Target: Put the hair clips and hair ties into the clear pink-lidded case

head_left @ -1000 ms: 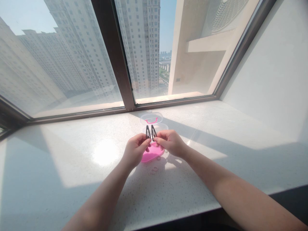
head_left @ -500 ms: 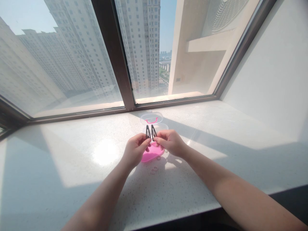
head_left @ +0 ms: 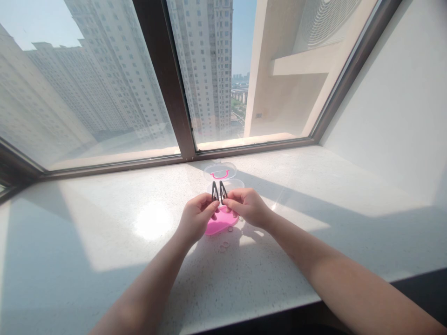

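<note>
Between thumb and fingers, my left hand pinches a black snap hair clip, its narrow end pointing up. My right hand pinches a second black hair clip the same way, close beside the first. Below both hands lies a pink tray, partly covered by my fingers. Behind the clips sits a clear plastic case, its lid raised and bearing a pink handle. Several small pale hair ties lie scattered in front of the tray and at its right edge.
All of this rests on a speckled white windowsill whose front edge drops off at the bottom right. A brown window frame stands behind, and a white wall closes the right side. Bright sunlight glares left of my hands.
</note>
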Tool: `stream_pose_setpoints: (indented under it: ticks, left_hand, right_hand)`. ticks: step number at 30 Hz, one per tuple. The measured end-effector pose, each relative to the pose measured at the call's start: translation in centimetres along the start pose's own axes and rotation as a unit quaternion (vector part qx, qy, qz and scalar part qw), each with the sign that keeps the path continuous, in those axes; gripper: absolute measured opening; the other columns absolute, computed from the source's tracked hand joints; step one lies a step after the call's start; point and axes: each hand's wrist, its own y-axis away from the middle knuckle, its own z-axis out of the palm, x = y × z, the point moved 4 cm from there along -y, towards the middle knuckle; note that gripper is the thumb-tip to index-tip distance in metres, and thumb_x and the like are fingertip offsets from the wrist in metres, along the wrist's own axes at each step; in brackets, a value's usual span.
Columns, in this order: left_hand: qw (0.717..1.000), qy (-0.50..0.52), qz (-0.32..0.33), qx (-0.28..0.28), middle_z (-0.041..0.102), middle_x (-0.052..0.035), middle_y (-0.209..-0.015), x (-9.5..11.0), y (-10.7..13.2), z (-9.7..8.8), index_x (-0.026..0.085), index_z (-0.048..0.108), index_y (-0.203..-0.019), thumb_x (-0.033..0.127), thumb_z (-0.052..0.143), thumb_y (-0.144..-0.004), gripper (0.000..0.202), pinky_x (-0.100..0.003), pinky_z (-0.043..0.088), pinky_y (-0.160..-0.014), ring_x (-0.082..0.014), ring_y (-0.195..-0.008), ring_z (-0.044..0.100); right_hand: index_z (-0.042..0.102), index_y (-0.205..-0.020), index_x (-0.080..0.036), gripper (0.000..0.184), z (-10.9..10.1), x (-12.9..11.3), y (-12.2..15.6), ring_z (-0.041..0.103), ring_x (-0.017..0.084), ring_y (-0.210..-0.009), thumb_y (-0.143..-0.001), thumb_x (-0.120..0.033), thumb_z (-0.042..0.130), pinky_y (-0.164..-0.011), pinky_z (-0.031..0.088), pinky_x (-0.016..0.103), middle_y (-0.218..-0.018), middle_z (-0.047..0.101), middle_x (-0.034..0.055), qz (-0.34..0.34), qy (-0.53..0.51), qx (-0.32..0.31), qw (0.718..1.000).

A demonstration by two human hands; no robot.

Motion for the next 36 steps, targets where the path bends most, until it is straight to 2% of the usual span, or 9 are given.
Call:
stream_pose_setpoints:
  ticks: [36]
  left_hand:
    - [1.0,0.007,-0.001,0.006,0.063,-0.0014,-0.067,0.02,0.02,-0.04,0.015,0.061,-0.077,0.03,0.06,-0.087,0.018,-0.025,0.047,-0.057,-0.0131,-0.059,0.06]
  right_hand:
    - [0.061,-0.065,-0.014,0.022,-0.14,0.09,0.05,0.056,0.01,-0.05,-0.085,-0.024,0.059,-0.047,0.042,0.019,-0.058,0.061,0.0004,0.004,-0.001,0.006,1.0]
